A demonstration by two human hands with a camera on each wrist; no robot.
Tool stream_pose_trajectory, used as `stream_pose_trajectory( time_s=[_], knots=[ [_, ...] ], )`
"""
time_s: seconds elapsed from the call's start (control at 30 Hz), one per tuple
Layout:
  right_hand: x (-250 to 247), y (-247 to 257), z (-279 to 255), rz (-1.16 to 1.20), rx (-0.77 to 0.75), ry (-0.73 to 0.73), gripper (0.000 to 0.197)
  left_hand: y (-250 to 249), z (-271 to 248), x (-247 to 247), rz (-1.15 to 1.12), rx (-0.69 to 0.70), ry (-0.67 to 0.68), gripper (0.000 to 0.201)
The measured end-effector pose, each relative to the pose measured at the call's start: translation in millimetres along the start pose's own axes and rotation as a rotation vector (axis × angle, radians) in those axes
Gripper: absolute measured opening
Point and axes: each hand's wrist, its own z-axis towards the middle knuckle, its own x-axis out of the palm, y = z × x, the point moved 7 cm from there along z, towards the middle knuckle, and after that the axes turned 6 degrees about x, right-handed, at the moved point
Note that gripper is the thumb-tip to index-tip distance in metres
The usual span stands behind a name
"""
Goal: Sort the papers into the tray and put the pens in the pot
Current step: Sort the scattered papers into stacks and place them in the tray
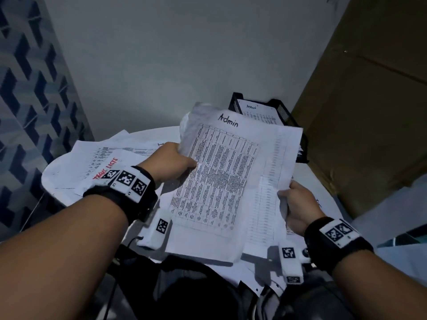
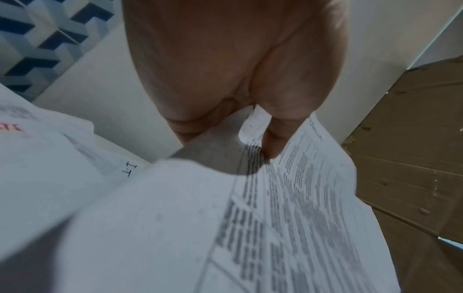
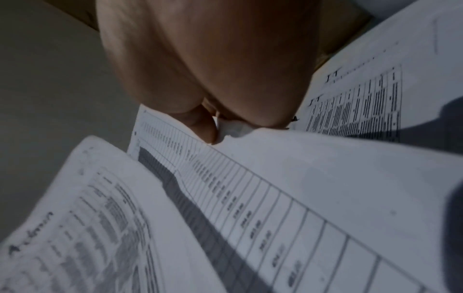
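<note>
A printed sheet headed "Admin" (image 1: 217, 176) is held up over the table, and my left hand (image 1: 175, 160) pinches its left edge, thumb on top. Behind it a second sheet with a ruled table (image 1: 272, 181) is gripped at its right edge by my right hand (image 1: 293, 204). In the left wrist view the Admin sheet (image 2: 275, 228) runs out from under my left hand (image 2: 273, 130). In the right wrist view my right hand (image 3: 213, 128) pinches the ruled sheet (image 3: 275, 188). A black mesh tray (image 1: 286, 114) stands at the back with an Admin paper in it. No pens or pot show.
More loose papers (image 1: 92, 167) lie spread over the round white table (image 1: 147, 132), one with red lettering. A big brown cardboard box (image 1: 369, 112) stands close on the right behind the tray. A white wall is behind, a blue patterned wall at the left.
</note>
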Motion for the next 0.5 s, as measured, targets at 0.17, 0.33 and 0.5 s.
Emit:
stream_pose_trajectory(
  time_s=[0.17, 0.33, 0.5],
  knots=[
    [21, -4, -12, 0.086, 0.021, 0.107, 0.048, 14, 1, 21, -0.127, -0.056, -0.009, 0.021],
    [43, -22, -7, 0.195, 0.119, 0.224, 0.039, 13, -3, 30, -0.087, 0.037, -0.05, 0.033],
    [52, -30, 5, -0.14, -0.079, 0.148, 0.037, 27, -2, 32, -0.035, 0.039, -0.011, 0.04]
  ],
)
